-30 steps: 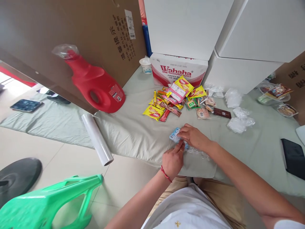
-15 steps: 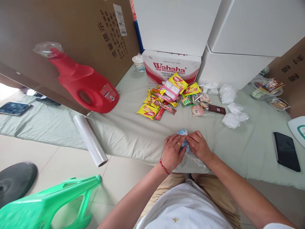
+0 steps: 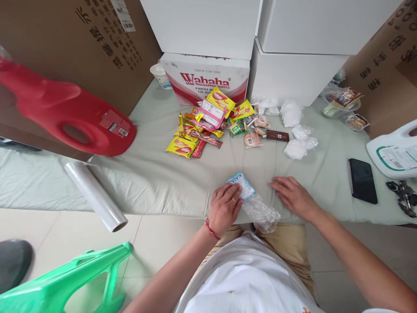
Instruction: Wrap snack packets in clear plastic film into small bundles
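Observation:
A small blue-and-white packet (image 3: 246, 187) lies on the cloth near its front edge. Crumpled clear plastic film (image 3: 262, 213) trails from it toward my lap. My left hand (image 3: 225, 204), with a ring and a red bracelet, holds the packet down at its left side; the fingers lie over it and the thumb is by its near edge. To the right of the film, apart from it, my right hand (image 3: 295, 196) rests low over the cloth with fingers stretched out and nothing in them.
Beyond the hands lies a pile of snack packets (image 3: 208, 124), with film-wrapped bundles (image 3: 298, 141) to its right. A red jug (image 3: 81, 117) and a film roll (image 3: 97, 198) stand left. At right are a phone (image 3: 363, 180), a white jug (image 3: 397, 150) and keys (image 3: 404, 198). A green stool (image 3: 74, 278) is below.
My right hand has let go of the packet and film and moved right, its fingers opening out. My left hand stays on the packet, more of which now shows. The view has turned right.

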Tool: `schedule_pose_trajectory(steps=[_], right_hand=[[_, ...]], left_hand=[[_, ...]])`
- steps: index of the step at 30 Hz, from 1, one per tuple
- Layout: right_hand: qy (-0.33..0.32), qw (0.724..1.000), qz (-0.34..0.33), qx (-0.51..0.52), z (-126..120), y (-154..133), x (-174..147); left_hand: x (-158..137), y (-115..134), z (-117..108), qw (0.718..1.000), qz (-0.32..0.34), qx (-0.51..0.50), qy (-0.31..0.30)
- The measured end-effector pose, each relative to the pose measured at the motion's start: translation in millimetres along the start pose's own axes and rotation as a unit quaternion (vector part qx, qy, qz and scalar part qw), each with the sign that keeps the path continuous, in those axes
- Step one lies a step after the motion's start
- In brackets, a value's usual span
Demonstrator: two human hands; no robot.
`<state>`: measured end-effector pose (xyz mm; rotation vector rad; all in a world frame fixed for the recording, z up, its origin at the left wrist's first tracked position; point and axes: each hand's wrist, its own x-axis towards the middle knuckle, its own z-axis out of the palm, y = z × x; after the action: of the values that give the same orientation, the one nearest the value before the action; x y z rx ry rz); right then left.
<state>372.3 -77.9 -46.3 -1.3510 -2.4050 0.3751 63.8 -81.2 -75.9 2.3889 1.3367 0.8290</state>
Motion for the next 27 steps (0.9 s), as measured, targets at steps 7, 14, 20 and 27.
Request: schedule_pose_trajectory(steps=[7,14,20,27], right_hand=[[-0.111,0.99,-0.078,0.047,22,-34,-13],[-0.049,0.962,-0.117,0.243,7,-53,22],[0.016,0.957,0.037,0.288,30,-55,98],[0.056,0.972,0.121,0.191,77,-54,117]], left_hand=[[0,0,4,0.999,-0.013,0.006,0.042],[1,-5,3,1.0,-0.008,-0.016,-0.004],[6,-5,2,1.0,0.026,-0.012,-0.008],[1,-8,-2,0.986,-0.06,-0.146,0.062]])
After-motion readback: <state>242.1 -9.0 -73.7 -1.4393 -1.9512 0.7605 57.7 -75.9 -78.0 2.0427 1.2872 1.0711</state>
